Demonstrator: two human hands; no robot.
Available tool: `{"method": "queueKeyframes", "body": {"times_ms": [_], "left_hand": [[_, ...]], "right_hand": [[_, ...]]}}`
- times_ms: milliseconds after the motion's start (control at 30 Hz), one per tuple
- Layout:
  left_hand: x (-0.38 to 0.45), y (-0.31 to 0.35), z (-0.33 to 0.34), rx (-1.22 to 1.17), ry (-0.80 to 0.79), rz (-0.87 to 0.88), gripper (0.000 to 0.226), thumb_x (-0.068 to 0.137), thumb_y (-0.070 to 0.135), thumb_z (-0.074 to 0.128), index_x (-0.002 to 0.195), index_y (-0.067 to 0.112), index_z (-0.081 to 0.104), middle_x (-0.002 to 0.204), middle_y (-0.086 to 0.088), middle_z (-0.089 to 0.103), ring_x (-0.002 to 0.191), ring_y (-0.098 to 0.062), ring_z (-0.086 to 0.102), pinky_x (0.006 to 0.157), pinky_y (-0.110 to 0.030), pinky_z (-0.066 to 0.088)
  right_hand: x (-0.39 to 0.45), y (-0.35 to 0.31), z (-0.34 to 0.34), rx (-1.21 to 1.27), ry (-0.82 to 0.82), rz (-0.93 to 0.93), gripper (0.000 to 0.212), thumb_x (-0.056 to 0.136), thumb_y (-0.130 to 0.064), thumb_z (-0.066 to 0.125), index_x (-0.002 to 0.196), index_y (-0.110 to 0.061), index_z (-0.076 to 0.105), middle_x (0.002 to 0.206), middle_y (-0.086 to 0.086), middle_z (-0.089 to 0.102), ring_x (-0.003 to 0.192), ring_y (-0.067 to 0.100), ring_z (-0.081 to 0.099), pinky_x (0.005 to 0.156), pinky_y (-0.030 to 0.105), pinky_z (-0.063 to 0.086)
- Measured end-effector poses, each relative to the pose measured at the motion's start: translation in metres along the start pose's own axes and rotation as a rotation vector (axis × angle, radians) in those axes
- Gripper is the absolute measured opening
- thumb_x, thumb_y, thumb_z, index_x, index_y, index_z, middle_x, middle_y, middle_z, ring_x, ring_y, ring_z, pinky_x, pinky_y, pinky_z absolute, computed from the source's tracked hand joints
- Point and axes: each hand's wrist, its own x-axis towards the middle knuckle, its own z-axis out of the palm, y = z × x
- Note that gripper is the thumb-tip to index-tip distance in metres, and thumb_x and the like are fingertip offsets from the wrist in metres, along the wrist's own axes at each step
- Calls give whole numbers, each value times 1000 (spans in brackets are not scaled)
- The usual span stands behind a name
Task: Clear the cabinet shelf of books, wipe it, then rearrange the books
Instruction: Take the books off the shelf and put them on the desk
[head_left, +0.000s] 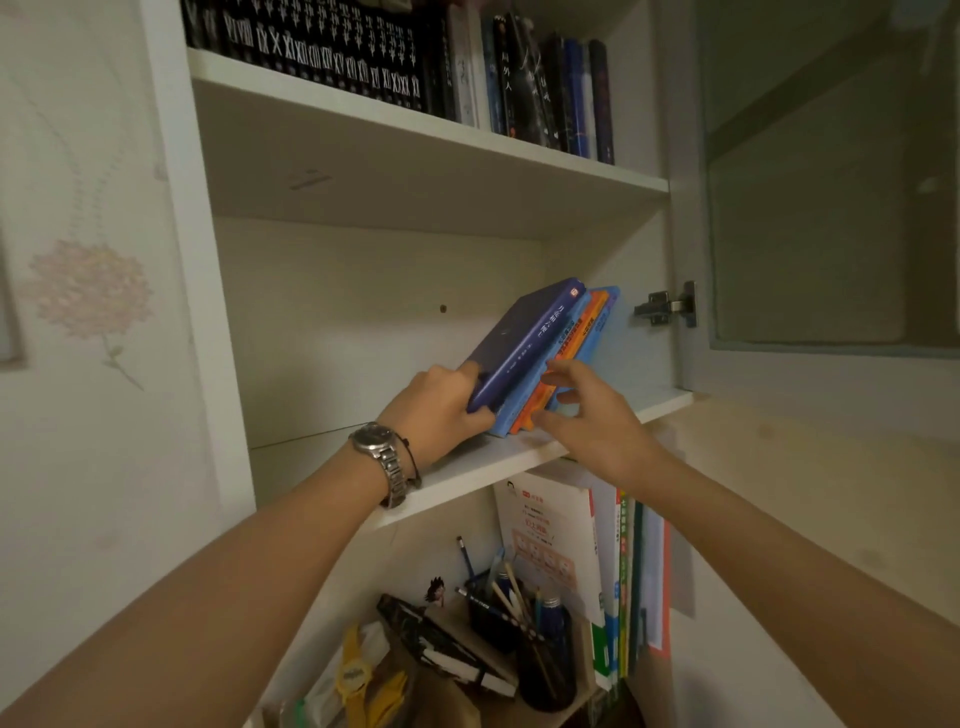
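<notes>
- White laminate middle cabinet shelf (322, 462): a small group of books stands at its right end, tilted so the tops lean right toward the cabinet's side wall.
- Dark blue hardback book (524, 340): leftmost of the group. Its spine carries pale vertical characters and a small red-and-white mark at the top; too small for me to read.
- Light blue book (545, 387), thin orange books (574, 345) and another light blue book (605, 322) lie pressed against it on the right. The orange spines bear print I cannot make out.
- My left hand (441, 410), wrist bearing a silver metal wristwatch (382, 452), grips the lower end of the dark blue hardback book, thumb across the spine and fingers behind the cover.
- My right hand (592, 415) has fingers spread and loosely bent; the fingertips touch the lower spines of the thin orange books. It encloses nothing.
- Upper shelf: a row of black volumes (322, 49) marked with white Roman numerals, XI and XII among them, then dark-spined books with vertical characters.
- Lower compartment: a dark pen cup (493, 613) with pencils, beside upright white and green workbooks (587, 561).
- Silver metal door hinge (667, 306) on the right frame; the glass door stands open.
</notes>
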Motion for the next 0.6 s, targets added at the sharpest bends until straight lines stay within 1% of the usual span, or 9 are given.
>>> {"method": "queueKeyframes", "body": {"times_ms": [100,200,267,333,400,467,500,533,600], "left_hand": [[-18,7,-11,-23,7,40,44,91,30,58,132,15,46,105,-8,65,79,-18,64,70,-31,57],[-30,11,-23,-62,38,54,48,89,30,61,133,18,47,111,-8,66,81,-16,65,70,-29,58],[-34,13,-30,-98,64,59,52,86,31,65,134,20,47,115,-6,65,76,-11,64,65,-21,56],[-37,16,-34,-89,85,80,56,84,32,68,134,22,46,118,-3,65,67,-2,58,59,-13,51],[-40,19,-35,-47,116,94,59,83,35,68,135,25,42,116,-2,65,69,-7,61,61,-19,54],[-42,21,-33,-2,172,91,63,83,35,67,137,26,37,111,-3,67,79,-17,65,68,-29,56],[-43,21,-32,18,200,87,64,84,33,66,139,26,34,107,-3,66,80,-19,65,66,-30,54],[-45,21,-31,35,226,81,65,85,30,64,141,26,31,103,-3,66,77,-20,63,62,-28,51],[-50,18,-32,58,273,65,64,88,24,60,143,26,27,96,-4,65,69,-21,59,57,-28,47]], "right_hand": [[0,-9,2,153,-21,30,57,91,0,58,141,-19,36,127,-4,50,101,0,48,60,-2,41],[-2,-15,5,246,-15,31,55,90,8,53,137,-17,40,123,-3,51,90,-3,51,63,0,46],[-6,-19,7,258,-7,24,55,91,7,52,138,-19,40,125,-3,51,97,0,52,71,5,50],[-10,-23,9,259,-11,20,58,92,8,50,141,-20,39,132,-1,50,114,7,50,90,24,54],[-13,-28,10,240,-16,8,62,91,11,48,143,-21,38,138,2,48,126,16,47,99,38,50],[-15,-35,12,195,-25,-24,69,89,15,47,145,-23,36,140,3,46,130,19,44,101,41,49],[-16,-39,12,169,-32,-38,72,88,16,47,147,-24,34,141,3,45,132,20,42,102,42,48],[-17,-42,12,145,-42,-45,75,88,16,46,148,-25,32,143,3,43,133,20,41,104,40,46],[-21,-48,10,108,-73,-51,76,89,16,43,150,-26,28,146,1,39,132,16,38,102,26,42]]}}
